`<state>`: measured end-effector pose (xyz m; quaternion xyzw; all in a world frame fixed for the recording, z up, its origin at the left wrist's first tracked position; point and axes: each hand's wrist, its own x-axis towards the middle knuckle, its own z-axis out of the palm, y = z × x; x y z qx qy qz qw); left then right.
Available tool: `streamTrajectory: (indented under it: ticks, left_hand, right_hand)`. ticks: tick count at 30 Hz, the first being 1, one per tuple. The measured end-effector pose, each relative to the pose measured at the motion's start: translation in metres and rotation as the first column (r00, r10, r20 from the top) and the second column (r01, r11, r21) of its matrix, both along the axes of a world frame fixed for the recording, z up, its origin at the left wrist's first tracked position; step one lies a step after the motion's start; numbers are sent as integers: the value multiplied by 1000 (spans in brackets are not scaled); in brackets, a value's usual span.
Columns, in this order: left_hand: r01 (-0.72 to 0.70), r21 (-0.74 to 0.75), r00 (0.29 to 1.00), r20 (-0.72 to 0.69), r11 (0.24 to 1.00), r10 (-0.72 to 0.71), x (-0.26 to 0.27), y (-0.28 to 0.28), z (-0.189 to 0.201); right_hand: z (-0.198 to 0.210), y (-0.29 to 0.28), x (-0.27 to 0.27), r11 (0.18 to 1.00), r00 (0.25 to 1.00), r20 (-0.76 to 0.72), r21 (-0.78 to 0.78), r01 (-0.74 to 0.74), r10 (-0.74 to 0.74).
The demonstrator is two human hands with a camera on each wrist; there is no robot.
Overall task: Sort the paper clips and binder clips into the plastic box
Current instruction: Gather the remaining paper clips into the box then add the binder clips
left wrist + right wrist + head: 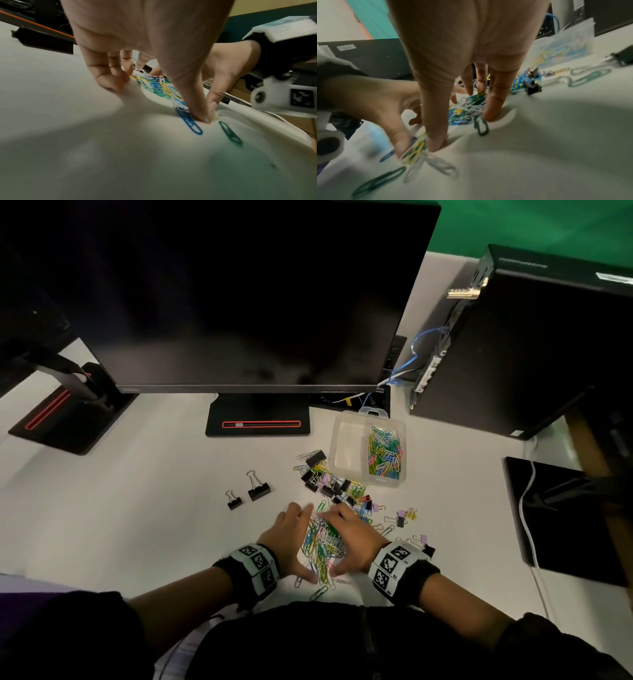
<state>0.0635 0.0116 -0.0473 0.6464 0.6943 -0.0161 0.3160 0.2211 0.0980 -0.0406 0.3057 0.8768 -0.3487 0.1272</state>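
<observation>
A: The paper clips (322,542), how will they handle?

B: Light, thin wire with a slick coating, I'd judge. They slide on the surface (137,508) and hook into one another, so a heap comes up more easily than single pieces. Best taken by scooping from both sides with the fingertips under the edge of the heap.

A: Where is that heap?

B: Low centre of the head view, between the two hands. The left hand (289,541) and right hand (352,542) cup it from either side, fingers bent inward, thumbs near each other at the near edge. Each grip is narrow, curled against clips, though nothing is lifted yet.

A: And the rest?

B: More clips mixed with binder clips (322,477) lie just above the hands. The box (368,446) sits upper right of them, its right compartment full of paper clips, the left one looking empty. Two black binder clips stand apart at centre left.

A: What do the wrist views add?

B: The left wrist view shows the thumb (197,108) pressing on a blue clip against the surface. The right wrist view shows loose clips (440,166) outside the grip at the bottom. Only the head view shows the box's compartments.
</observation>
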Motion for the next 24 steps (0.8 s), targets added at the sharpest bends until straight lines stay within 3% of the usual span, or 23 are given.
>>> streamTrajectory:
  ticks: [8,13,18,24]
  left_hand:
    - [58,94,993,102,994,-67,5,16,-4]
    - [-23,56,986,169,998,14,3,29,-1]
    - [-99,-9,955,279,995,97,-7,36,0]
    - [-100,-78,917,379,992,122,-19,50,3]
  right_hand:
    - [-6,-5,0,982,976,-130,53,183,-175]
    - [-2,4,5,948,927,-213,7,317,-308]
    - [3,23,23,897,881,-171,-92,432,-442]
    - [27,50,37,893,885,-136,-144,426,-445]
